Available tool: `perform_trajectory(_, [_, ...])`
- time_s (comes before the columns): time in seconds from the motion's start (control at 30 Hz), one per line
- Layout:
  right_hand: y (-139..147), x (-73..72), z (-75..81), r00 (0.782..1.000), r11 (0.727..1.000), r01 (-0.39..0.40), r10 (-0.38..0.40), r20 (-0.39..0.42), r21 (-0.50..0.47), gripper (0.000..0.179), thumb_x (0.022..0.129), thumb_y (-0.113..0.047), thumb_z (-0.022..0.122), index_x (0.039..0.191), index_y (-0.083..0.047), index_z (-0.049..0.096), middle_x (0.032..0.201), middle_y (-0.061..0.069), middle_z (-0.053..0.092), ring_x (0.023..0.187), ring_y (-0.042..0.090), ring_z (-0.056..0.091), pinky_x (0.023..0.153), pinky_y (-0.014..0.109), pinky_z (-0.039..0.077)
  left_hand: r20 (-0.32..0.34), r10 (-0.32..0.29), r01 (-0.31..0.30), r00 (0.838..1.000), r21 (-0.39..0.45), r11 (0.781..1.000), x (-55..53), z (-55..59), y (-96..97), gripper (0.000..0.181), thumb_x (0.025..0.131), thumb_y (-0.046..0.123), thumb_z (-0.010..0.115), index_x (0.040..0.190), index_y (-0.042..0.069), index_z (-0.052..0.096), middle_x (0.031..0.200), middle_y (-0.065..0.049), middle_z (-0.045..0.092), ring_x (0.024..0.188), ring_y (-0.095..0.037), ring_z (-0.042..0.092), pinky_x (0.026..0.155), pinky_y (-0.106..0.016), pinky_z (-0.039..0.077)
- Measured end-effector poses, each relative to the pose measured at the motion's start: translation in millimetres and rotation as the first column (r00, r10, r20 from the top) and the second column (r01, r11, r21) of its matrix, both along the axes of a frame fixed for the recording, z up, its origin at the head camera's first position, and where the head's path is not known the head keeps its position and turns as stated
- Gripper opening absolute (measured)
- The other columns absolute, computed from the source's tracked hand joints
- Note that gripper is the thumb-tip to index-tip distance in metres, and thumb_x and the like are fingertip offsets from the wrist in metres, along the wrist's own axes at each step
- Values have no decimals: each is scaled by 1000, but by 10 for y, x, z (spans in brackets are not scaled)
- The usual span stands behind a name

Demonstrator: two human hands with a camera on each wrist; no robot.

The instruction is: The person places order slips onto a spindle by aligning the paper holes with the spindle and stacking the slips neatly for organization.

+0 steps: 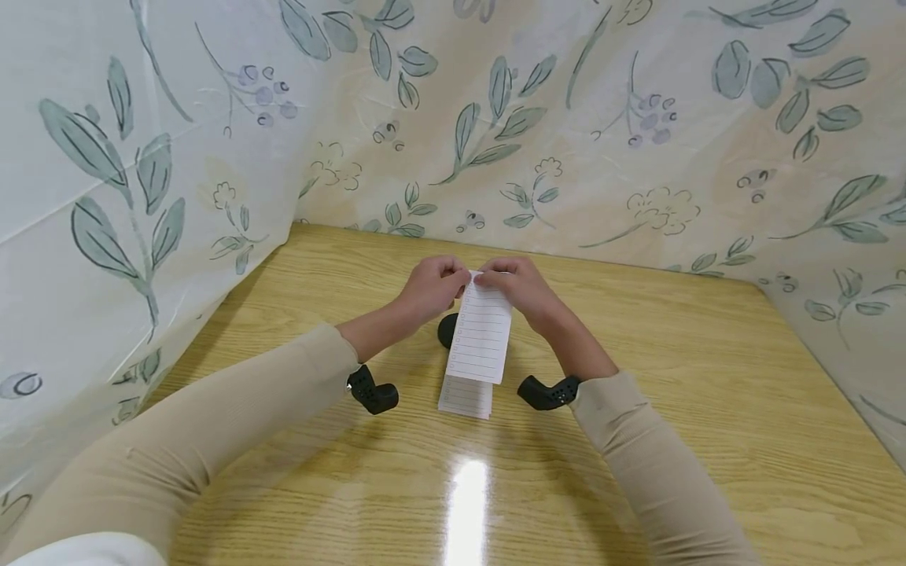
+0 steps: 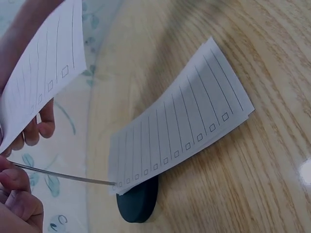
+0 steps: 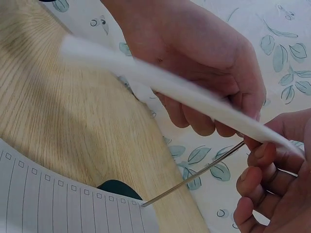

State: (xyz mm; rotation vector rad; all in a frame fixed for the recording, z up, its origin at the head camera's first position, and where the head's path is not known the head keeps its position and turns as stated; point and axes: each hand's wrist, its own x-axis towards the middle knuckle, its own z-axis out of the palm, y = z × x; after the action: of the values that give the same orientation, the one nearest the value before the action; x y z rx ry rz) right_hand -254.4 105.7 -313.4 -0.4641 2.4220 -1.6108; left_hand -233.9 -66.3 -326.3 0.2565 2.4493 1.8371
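Note:
A black-based paper spike (image 1: 447, 331) stands on the table, its thin metal rod (image 3: 194, 175) rising toward both hands. Several lined checklist sheets (image 2: 170, 128) lie threaded on the rod, down at the base. Above them, another lined checklist sheet (image 1: 481, 334) hangs from its top edge at the rod's tip. My left hand (image 1: 435, 288) pinches that edge at its left corner. The right hand (image 1: 525, 291) pinches the same edge on the other side, thumb on the printed face. The rod's tip is hidden by fingers in both wrist views.
A wooden table (image 1: 708, 409) carries everything. Behind it and on the left and right hangs a leaf-patterned sheet (image 1: 495, 118). Black wrist mounts (image 1: 373, 393) protrude beneath both forearms. A bright glare spot lies on the table's near side.

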Motion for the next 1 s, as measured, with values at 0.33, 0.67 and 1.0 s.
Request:
perform_trajectory(0.33, [-15, -78, 26, 1000, 999, 14, -15, -16, -29, 21, 94, -20, 55, 90, -3, 66, 86, 2, 63, 71, 16, 60, 69, 27, 49, -43, 59, -62, 997, -80, 995, -53, 84, 40, 20, 98, 23, 47, 94, 9, 61, 75, -1, 51, 59, -16, 42, 52, -26, 33])
perform_trajectory(0.67, [0, -151, 5, 1000, 999, 9, -10, -11, -35, 21, 94, -18, 54, 92, -1, 67, 91, 3, 62, 76, 17, 59, 72, 27, 48, -23, 46, -48, 999, -84, 995, -135, 53, 65, 20, 99, 23, 46, 97, 9, 60, 80, -3, 50, 61, -16, 43, 53, -25, 35])
perform_trajectory(1.0, [57, -200, -28, 999, 998, -38, 39, 22, -42, 21, 96, -20, 54, 92, -4, 65, 91, 3, 63, 75, 18, 60, 71, 28, 48, 1, 18, -18, 1000, -22, 1000, -151, 15, 69, 20, 101, 24, 46, 94, 8, 56, 82, -4, 52, 59, -16, 38, 56, -26, 35])
